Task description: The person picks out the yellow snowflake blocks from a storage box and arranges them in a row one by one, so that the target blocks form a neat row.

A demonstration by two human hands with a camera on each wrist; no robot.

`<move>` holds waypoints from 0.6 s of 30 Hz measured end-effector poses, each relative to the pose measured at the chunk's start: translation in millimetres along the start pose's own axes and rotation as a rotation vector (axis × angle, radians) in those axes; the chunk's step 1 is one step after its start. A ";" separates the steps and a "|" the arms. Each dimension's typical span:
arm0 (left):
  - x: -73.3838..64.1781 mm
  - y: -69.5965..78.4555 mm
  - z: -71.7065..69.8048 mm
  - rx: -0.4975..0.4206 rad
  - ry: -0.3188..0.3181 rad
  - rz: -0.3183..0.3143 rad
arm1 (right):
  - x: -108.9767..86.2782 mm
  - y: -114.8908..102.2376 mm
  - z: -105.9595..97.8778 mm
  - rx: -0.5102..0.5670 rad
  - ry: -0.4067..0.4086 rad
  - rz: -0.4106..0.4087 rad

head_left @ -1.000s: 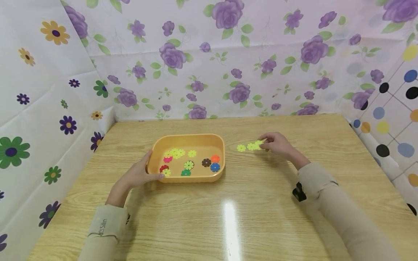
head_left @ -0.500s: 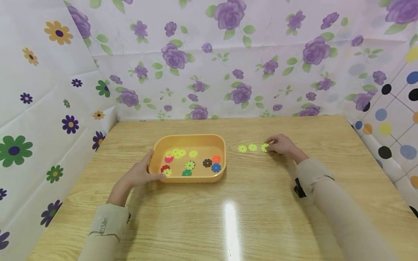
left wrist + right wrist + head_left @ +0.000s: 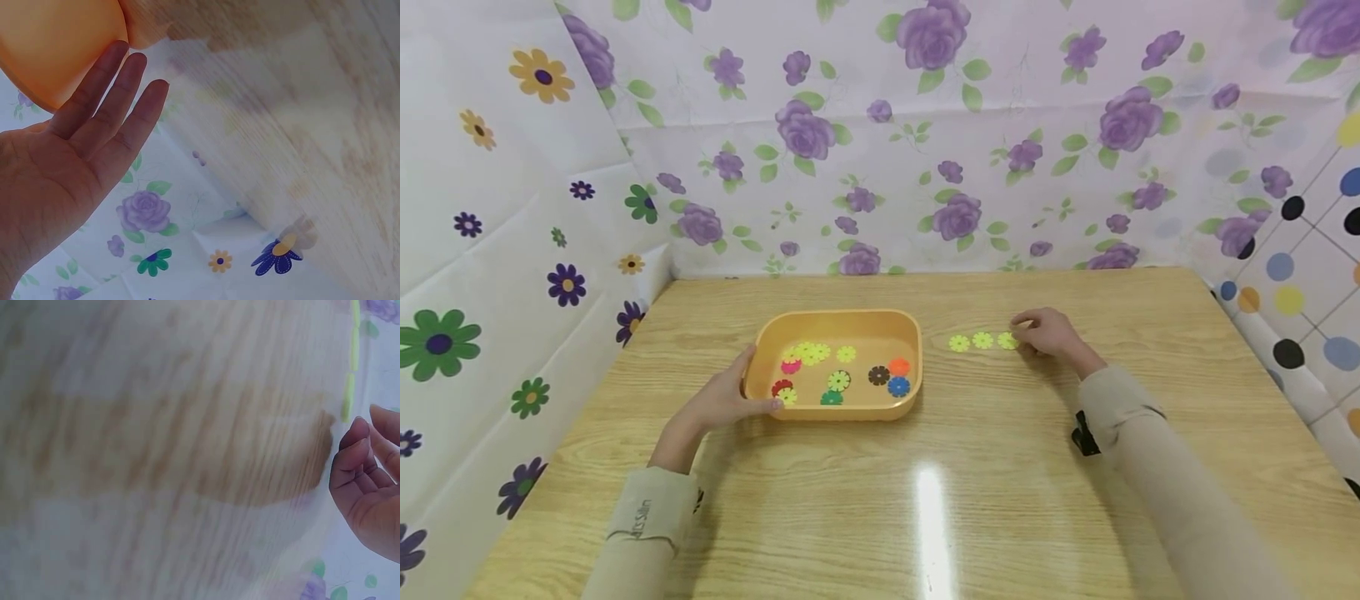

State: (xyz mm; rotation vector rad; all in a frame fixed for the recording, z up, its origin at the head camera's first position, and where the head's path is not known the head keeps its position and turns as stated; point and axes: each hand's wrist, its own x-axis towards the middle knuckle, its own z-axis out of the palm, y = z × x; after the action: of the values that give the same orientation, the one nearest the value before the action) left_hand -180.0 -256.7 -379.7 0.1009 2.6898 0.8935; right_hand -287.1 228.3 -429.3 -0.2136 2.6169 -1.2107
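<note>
Three yellow-green notched plastic discs [image 3: 982, 340] lie flat in a spaced row on the surface [image 3: 1000, 467], beside an upright, round-cornered orange plastic basin [image 3: 838, 412] holding loose multicoloured discs [image 3: 808, 353].

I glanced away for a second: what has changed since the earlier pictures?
The rightmost yellow notched disc moved right, away from the middle disc, with the right hand; whether that hand has let go is unclear. The left hand still holds the orange tray, which stayed put.
</note>
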 end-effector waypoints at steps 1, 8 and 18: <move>0.1 0.0 0.1 0.001 0.001 -0.002 | -0.6 0.3 0.1 0.005 0.006 -0.005; 0.2 0.4 0.6 -0.003 0.003 -0.003 | -8.7 -5.9 1.0 0.014 0.021 -0.044; -0.2 -0.3 -0.5 0.004 0.003 0.009 | -16.3 -29.1 8.7 0.161 0.002 -0.063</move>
State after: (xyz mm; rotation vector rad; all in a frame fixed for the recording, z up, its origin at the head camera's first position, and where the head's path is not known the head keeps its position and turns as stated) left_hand -180.0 -257.2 -379.4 0.1124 2.6963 0.8917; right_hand -268.2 207.1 -409.8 -0.2665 2.5154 -1.4351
